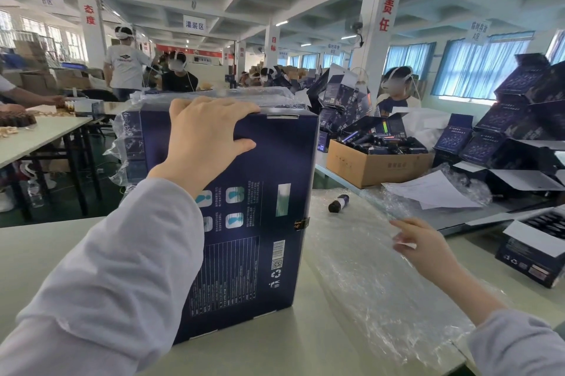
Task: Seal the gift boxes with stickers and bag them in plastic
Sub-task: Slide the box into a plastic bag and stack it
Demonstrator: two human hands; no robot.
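Left hand (204,137) grips the upright gift box (272,173) over its top edge. Right hand (425,248) touches the plastic bag (360,271), fingers (404,227) blurred, perhaps pinching it.

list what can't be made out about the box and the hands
Head view only.
gift box top and far side: hidden by its own front and the left hand.
sticker print on its right edge: too small.
right hand fingertips at the plastic bag: blurred, grip unclear.

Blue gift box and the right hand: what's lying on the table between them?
In the head view, clear plastic film covers that stretch between gift box and right hand; a small dark bottle lies farther back.
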